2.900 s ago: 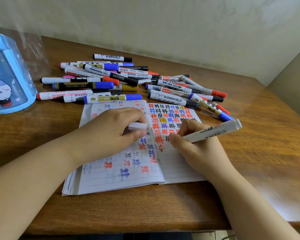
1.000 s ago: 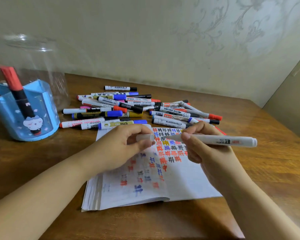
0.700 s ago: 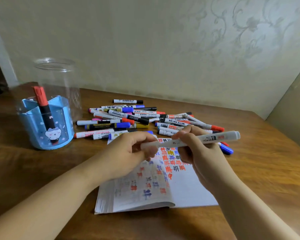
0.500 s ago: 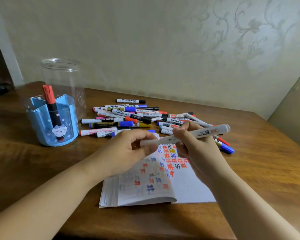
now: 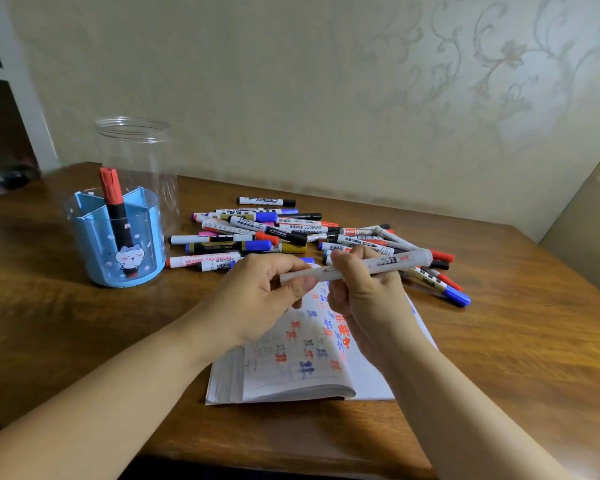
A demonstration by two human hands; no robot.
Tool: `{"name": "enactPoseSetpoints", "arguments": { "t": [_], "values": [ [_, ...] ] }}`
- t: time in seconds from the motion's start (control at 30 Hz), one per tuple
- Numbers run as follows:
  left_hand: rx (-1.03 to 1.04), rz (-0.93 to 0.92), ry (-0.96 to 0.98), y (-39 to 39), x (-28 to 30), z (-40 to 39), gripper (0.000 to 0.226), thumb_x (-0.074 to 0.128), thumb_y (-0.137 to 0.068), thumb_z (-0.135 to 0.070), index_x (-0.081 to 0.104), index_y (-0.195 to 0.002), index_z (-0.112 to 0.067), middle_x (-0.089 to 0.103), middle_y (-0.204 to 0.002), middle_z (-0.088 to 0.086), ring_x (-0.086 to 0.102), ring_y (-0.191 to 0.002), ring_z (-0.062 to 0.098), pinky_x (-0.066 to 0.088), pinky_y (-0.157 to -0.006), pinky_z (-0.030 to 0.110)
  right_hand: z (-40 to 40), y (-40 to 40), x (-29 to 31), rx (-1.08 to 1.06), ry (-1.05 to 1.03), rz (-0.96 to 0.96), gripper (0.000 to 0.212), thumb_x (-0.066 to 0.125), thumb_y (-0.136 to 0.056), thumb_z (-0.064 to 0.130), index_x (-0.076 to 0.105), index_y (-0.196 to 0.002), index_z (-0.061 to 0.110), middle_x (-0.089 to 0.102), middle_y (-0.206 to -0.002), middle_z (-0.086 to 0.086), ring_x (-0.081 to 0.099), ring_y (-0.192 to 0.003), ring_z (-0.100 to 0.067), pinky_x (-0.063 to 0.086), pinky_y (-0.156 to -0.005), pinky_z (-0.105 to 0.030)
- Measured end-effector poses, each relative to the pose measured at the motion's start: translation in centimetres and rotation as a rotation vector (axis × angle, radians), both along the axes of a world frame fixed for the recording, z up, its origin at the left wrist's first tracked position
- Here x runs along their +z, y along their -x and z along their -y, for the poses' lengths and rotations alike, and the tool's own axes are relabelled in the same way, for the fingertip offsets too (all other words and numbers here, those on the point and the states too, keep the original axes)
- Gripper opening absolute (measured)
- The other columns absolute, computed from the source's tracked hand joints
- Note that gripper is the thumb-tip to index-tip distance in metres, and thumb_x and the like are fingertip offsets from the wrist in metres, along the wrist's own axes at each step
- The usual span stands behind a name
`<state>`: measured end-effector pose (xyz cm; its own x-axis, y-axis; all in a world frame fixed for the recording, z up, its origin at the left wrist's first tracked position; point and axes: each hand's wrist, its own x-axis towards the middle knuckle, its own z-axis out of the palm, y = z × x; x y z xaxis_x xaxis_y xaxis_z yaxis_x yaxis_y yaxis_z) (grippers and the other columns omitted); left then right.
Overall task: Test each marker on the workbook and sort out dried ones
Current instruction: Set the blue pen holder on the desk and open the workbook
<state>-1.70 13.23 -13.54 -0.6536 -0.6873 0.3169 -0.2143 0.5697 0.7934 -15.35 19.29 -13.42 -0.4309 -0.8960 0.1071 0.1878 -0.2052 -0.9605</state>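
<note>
While both hands grip white marker (image 5: pixel 388 264) above workbook (image 5: pixel 368 379), long axis runs sideways; left hand (image 5: pixel 257 299) pinches cap end, right hand (image 5: pixel 364 292) clamps barrel.

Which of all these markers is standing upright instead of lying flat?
The red-capped black marker in the blue holder; all the others lie on the table, except one held in the hands.

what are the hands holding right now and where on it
Both hold one white marker above the workbook. The left hand pinches its cap end; the right hand grips the barrel near the middle.
</note>
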Motion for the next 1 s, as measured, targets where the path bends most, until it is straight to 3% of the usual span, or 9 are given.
{"name": "enactPoseSetpoints", "arguments": {
  "t": [0.1, 0.17, 0.23, 0.3, 0.5, 0.63, 0.77, 0.87, 1.0],
  "values": [
    [0.034, -0.092, -0.005, -0.2, 0.6, 0.3, 0.009, 0.057, -0.089, -0.030, 0.062, -0.091, -0.036, 0.067, -0.075, -0.018, 0.061, -0.068, -0.002, 0.045, -0.057, 0.008, 0.2, -0.4, 0.3, 0.157, -0.019, 0.049, 0.030, 0.060, -0.083, 0.032, 0.065, -0.060, 0.014, 0.048, -0.053, -0.001, 0.043, -0.046, -0.009, 0.038, -0.049, -0.018],
    [0.095, -0.111, -0.023, -0.8, 0.9, 0.2, 0.007, 0.059, -0.088, -0.028, 0.059, -0.094, -0.032, 0.069, -0.077, -0.013, 0.064, -0.069, -0.001, 0.047, -0.058, 0.007, -0.2, -0.8, 0.3, 0.262, -0.087, 0.003, 0.030, 0.060, -0.079, 0.039, 0.070, -0.074, 0.012, 0.059, -0.064, -0.005, 0.055, -0.054, -0.009, 0.046, -0.057, -0.019],
    [0.208, -0.110, -0.036, -2.3, 0.7, 0.0, 0.007, 0.059, -0.088, -0.030, 0.056, -0.094, -0.030, 0.069, -0.077, -0.011, 0.065, -0.071, -0.002, 0.050, -0.061, 0.011, -0.6, -1.2, 0.2, 0.270, -0.215, -0.159, 0.027, 0.061, -0.085, 0.036, 0.067, -0.088, 0.010, 0.065, -0.070, -0.003, 0.057, -0.059, -0.009, 0.048, -0.060, -0.022],
    [0.330, -0.161, -0.050, -4.8, 0.5, -0.3, 0.005, 0.059, -0.088, -0.028, 0.058, -0.092, -0.028, 0.069, -0.076, -0.009, 0.066, -0.073, 0.000, 0.051, -0.068, 0.018, -0.8, -2.0, 0.4, 0.269, -0.266, -0.312, 0.018, 0.060, -0.090, 0.028, 0.068, -0.089, 0.012, 0.068, -0.070, 0.000, 0.057, -0.059, -0.008, 0.048, -0.060, -0.023],
    [0.643, -0.383, -0.010, -16.6, 0.2, -3.9, 0.016, 0.060, -0.088, -0.017, 0.062, -0.080, -0.030, 0.067, -0.072, -0.007, 0.065, -0.073, 0.010, 0.052, -0.077, 0.031, 0.0, -10.5, 1.5, 0.501, -0.047, -0.594, 0.011, 0.059, -0.091, 0.022, 0.066, -0.083, 0.020, 0.068, -0.069, 0.006, 0.059, -0.059, -0.004, 0.045, -0.057, -0.018],
    [0.907, -0.326, 0.068, -26.1, -0.5, -8.0, 0.019, 0.059, -0.088, -0.020, 0.062, -0.076, -0.035, 0.064, -0.072, -0.010, 0.063, -0.075, 0.011, 0.053, -0.077, 0.031, 0.4, -19.4, 0.8, 0.720, 0.074, -0.819, 0.008, 0.061, -0.090, 0.024, 0.066, -0.087, 0.020, 0.070, -0.080, 0.002, 0.061, -0.068, -0.006, 0.049, -0.065, -0.019],
    [1.126, -0.225, 0.009, -35.9, -4.5, -11.8, 0.016, 0.065, -0.084, -0.015, 0.061, -0.075, -0.029, 0.064, -0.074, 0.000, 0.064, -0.074, 0.023, 0.054, -0.079, 0.047, 0.2, -28.5, -2.1, 0.899, 0.139, -0.952, 0.006, 0.062, -0.089, 0.025, 0.066, -0.085, 0.025, 0.068, -0.082, 0.005, 0.064, -0.075, -0.010, 0.053, -0.071, -0.025],
    [1.280, -0.134, -0.081, -41.9, -9.8, -14.4, 0.022, 0.067, -0.081, -0.012, 0.060, -0.072, -0.029, 0.065, -0.078, 0.006, 0.060, -0.070, 0.023, 0.048, -0.070, 0.035, -0.1, -34.3, -6.2, 1.006, 0.128, -1.025, 0.007, 0.061, -0.090, 0.026, 0.066, -0.091, 0.021, 0.066, -0.082, 0.007, 0.062, -0.077, -0.008, 0.047, -0.066, -0.015],
    [1.456, -0.021, -0.204, -47.4, -16.9, -17.3, 0.017, 0.066, -0.081, -0.008, 0.059, -0.074, -0.021, 0.059, -0.071, 0.002, 0.049, -0.060, 0.014, 0.037, -0.061, 0.027, -0.7, -39.4, -12.1, 1.139, 0.028, -1.085, 0.011, 0.060, -0.091, 0.028, 0.065, -0.097, 0.019, 0.064, -0.087, 0.004, 0.061, -0.083, -0.010, 0.051, -0.074, -0.022]
  ]
}}
